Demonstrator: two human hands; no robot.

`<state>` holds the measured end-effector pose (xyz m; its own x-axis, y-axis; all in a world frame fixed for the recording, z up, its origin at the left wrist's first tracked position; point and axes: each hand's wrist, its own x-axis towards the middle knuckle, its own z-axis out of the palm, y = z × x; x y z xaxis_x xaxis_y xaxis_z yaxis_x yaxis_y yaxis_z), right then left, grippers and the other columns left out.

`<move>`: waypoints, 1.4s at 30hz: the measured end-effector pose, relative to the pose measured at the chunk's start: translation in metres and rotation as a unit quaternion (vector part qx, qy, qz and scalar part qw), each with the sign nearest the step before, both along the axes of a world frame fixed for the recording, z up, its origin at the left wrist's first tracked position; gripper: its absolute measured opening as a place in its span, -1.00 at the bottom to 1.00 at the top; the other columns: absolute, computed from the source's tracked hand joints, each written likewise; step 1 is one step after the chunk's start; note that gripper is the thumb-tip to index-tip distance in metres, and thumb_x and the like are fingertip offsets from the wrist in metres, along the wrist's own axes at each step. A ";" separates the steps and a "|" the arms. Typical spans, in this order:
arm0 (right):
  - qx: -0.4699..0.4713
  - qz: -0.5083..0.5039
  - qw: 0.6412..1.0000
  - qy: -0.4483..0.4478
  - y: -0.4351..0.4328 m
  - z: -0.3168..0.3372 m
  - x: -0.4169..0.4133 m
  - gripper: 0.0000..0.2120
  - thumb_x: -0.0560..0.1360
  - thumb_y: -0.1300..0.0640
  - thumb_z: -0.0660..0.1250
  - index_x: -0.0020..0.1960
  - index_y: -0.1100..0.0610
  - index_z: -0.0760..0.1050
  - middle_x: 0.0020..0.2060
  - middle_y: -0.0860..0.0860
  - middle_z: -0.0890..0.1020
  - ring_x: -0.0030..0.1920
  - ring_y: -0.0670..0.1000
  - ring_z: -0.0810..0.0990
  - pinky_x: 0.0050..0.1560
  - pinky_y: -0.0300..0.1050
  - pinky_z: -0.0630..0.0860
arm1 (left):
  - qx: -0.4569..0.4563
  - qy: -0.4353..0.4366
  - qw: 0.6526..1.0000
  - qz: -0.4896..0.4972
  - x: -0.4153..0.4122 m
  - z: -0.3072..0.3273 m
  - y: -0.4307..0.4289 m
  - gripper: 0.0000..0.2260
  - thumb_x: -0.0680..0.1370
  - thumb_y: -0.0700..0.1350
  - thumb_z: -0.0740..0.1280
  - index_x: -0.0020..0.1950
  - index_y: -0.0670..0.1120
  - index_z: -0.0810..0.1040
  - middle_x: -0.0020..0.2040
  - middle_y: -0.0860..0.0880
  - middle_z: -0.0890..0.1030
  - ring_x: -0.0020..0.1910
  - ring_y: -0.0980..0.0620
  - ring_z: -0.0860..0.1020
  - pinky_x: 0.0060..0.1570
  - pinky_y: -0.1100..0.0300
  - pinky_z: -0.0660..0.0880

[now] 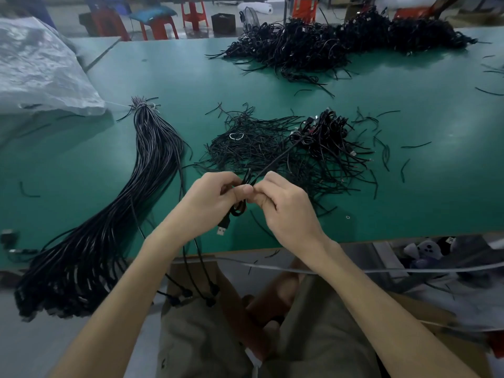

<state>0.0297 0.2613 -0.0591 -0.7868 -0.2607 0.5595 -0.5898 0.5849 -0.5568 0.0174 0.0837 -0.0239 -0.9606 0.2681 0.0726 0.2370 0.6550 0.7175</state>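
The left hand (212, 195) and right hand (286, 211) both pinch a folded black cable (239, 207) between their fingertips. It looks light, limp and springy, so grip at the folds. Its USB plug (222, 230) dangles below the left fingers, and a tie is perhaps being twisted on.

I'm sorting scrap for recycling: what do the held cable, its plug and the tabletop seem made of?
The cable: black, faintly glossy jacket that loops tightly, likely soft plastic. The plug: black moulded body, shiny silver tip, apparently metal. The tabletop: green, dully reflective, perhaps laminate or mat.
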 end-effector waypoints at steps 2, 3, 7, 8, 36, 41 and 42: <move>0.068 -0.017 0.995 0.076 0.001 0.002 0.003 -0.85 0.62 0.23 0.34 -0.10 0.25 0.59 -0.20 0.06 0.54 -0.25 0.08 0.55 -0.30 0.10 0.57 | 0.100 -0.103 0.989 0.037 0.001 0.000 0.002 -0.76 0.66 0.01 0.31 0.11 -0.16 0.59 -0.33 -0.08 0.68 -0.45 0.06 0.49 -0.43 0.21 0.43; 0.091 -0.020 0.990 0.108 0.000 0.003 0.004 -0.85 0.62 0.23 0.34 -0.10 0.24 0.59 -0.20 0.06 0.55 -0.23 0.07 0.58 -0.30 0.06 0.59 | 0.147 -0.151 0.976 0.058 0.002 0.001 0.003 -0.76 0.67 0.01 0.29 0.17 -0.16 0.55 -0.35 -0.05 0.68 -0.49 0.08 0.48 -0.48 0.26 0.42; 0.100 -0.023 0.986 0.128 0.001 0.004 0.004 -0.85 0.62 0.22 0.35 -0.12 0.24 0.59 -0.21 0.06 0.55 -0.21 0.06 0.59 -0.28 0.02 0.59 | 0.197 -0.141 0.970 0.019 0.008 0.004 -0.004 -0.81 0.72 -0.11 0.20 0.32 -0.06 0.49 -0.24 -0.11 0.72 -0.49 -0.04 0.55 -0.49 0.21 0.46; 0.085 -0.027 0.990 0.113 0.002 0.004 0.003 -0.85 0.61 0.23 0.35 -0.11 0.25 0.59 -0.21 0.06 0.55 -0.21 0.06 0.58 -0.28 0.04 0.59 | 0.195 -0.110 0.975 -0.017 0.009 0.005 -0.008 -0.78 0.74 -0.18 0.16 0.34 -0.03 0.49 -0.19 -0.13 0.72 -0.46 -0.10 0.60 -0.44 0.17 0.50; 0.035 -0.077 0.985 0.149 -0.004 0.011 -0.014 -0.80 0.64 0.22 0.34 -0.13 0.29 0.55 -0.21 0.08 0.52 -0.28 0.03 0.50 -0.35 0.00 0.55 | -0.213 0.355 0.907 0.075 0.009 0.005 0.019 -0.75 0.71 -0.07 0.24 -0.12 -0.17 0.47 -0.27 -0.09 0.53 -0.42 -0.18 0.50 -0.32 0.10 0.22; 0.010 -0.068 0.991 0.112 -0.012 0.012 -0.019 -0.84 0.63 0.24 0.35 -0.10 0.30 0.53 -0.19 0.07 0.51 -0.29 -0.02 0.41 -0.36 0.02 0.52 | -0.214 0.362 0.905 0.066 0.008 0.009 0.014 -0.76 0.71 -0.07 0.24 -0.09 -0.17 0.49 -0.23 -0.07 0.53 -0.30 -0.15 0.54 -0.27 -0.01 0.42; -0.027 -0.056 0.995 0.077 -0.013 0.013 -0.020 -0.85 0.63 0.24 0.34 -0.09 0.30 0.55 -0.18 0.06 0.51 -0.29 -0.03 0.42 -0.33 0.01 0.51 | -0.193 0.346 0.915 0.072 0.008 0.009 0.014 -0.76 0.71 -0.05 0.23 -0.05 -0.19 0.51 -0.17 -0.08 0.53 -0.28 -0.16 0.53 -0.28 -0.02 0.44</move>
